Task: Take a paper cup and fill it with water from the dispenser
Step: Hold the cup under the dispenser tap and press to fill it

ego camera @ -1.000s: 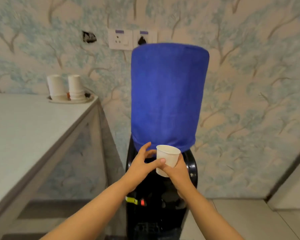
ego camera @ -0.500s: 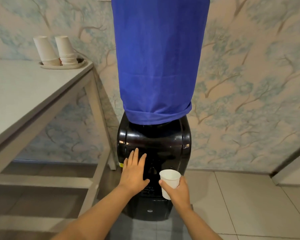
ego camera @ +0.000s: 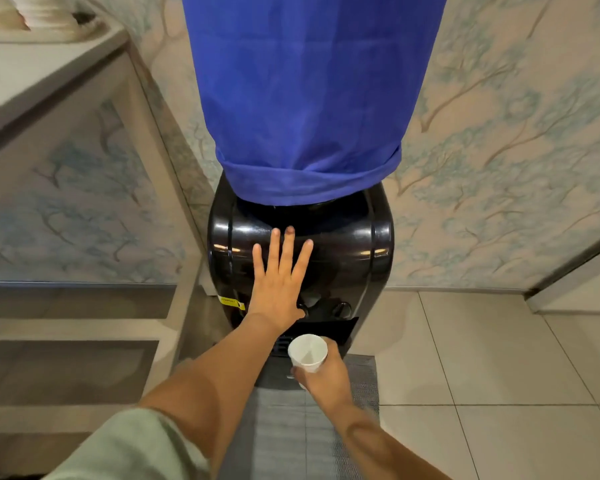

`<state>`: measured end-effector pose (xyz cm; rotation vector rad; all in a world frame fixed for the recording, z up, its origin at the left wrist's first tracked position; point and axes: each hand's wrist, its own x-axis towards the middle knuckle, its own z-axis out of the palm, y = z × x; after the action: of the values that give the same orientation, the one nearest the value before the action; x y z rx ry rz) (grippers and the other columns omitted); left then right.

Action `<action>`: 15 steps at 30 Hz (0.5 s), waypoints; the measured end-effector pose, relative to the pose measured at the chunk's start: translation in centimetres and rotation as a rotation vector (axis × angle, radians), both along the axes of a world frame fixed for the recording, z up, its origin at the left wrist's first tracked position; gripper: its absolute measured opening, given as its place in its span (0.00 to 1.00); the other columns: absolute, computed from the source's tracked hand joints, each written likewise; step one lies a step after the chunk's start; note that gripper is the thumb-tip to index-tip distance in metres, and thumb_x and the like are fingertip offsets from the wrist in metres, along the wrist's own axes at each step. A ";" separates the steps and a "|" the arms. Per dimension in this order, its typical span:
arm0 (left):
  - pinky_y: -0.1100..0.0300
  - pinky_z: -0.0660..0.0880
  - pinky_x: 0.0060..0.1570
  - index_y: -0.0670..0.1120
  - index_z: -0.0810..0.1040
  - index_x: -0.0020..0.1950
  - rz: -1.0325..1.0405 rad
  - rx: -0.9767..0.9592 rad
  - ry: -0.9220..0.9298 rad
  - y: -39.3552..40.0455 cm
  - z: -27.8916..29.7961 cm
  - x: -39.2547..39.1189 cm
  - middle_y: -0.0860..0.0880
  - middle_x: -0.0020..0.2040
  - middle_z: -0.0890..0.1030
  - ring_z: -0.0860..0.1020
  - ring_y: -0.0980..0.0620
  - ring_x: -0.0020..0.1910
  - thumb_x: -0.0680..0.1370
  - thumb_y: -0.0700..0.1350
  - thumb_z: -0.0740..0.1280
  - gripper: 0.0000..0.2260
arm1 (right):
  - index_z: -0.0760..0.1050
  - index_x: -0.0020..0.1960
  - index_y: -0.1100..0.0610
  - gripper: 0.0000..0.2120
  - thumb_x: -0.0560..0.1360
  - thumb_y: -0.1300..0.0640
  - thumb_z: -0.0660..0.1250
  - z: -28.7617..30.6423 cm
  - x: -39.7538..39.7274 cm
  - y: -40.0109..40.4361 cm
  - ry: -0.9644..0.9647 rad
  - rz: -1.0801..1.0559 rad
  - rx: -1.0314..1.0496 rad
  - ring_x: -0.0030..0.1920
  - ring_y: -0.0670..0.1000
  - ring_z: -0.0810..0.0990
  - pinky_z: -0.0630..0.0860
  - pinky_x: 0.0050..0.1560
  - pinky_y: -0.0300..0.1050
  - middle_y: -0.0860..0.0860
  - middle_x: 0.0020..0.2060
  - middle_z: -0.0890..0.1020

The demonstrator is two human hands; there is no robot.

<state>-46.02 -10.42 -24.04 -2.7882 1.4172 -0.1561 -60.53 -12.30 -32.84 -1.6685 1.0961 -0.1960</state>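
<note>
Tiled floor [ego camera: 499, 358], right hand [ego camera: 323, 375] gripping paper cup [ego camera: 307, 352]

Even indoor light, glare on the dispenser [ego camera: 361, 251] (edges bowed).

floor [ego camera: 499, 358]: tiled | on it: black dispenser [ego camera: 343, 258], grey mat [ego camera: 291, 427]

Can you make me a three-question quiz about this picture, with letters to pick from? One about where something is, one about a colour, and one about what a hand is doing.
1. Where is the paper cup?
A. on the table
B. in the right hand, low in front of the dispenser
C. on the floor

2. What colour is the cover over the bottle?
A. blue
B. red
C. green

3. What is the left hand doing?
A. making a fist
B. holding a cup
C. lying flat, fingers spread, on the dispenser

Answers: B, the fingers wrap the cup; A, the cloth is plainly blue; C, the palm rests open on the black front.
</note>
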 end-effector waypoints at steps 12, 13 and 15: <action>0.37 0.37 0.67 0.47 0.34 0.74 -0.032 -0.103 -0.171 -0.3 -1.5 0.7 0.39 0.75 0.46 0.30 0.38 0.72 0.56 0.62 0.77 0.65 | 0.68 0.60 0.52 0.25 0.66 0.54 0.72 -3.4 4.5 -1.1 0.057 -0.008 0.063 0.47 0.49 0.77 0.69 0.44 0.37 0.47 0.47 0.76; 0.37 0.40 0.67 0.46 0.38 0.75 -0.029 -0.112 -0.201 -0.3 -1.5 0.6 0.39 0.75 0.48 0.34 0.38 0.73 0.55 0.62 0.78 0.64 | 0.68 0.60 0.52 0.25 0.66 0.54 0.72 -3.5 4.6 -1.1 0.065 -0.018 0.064 0.47 0.50 0.77 0.69 0.44 0.38 0.48 0.47 0.76; 0.36 0.46 0.67 0.46 0.46 0.76 -0.035 -0.131 -0.246 -0.4 -1.8 0.6 0.38 0.74 0.51 0.42 0.38 0.73 0.53 0.62 0.78 0.62 | 0.68 0.60 0.54 0.25 0.66 0.53 0.73 -3.7 5.0 -1.4 0.065 -0.020 0.065 0.46 0.49 0.75 0.70 0.45 0.40 0.49 0.48 0.77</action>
<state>-45.44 -10.82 -25.83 -2.7242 1.4423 -0.5905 -55.50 -13.73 -36.55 -1.6166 1.1560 -0.1185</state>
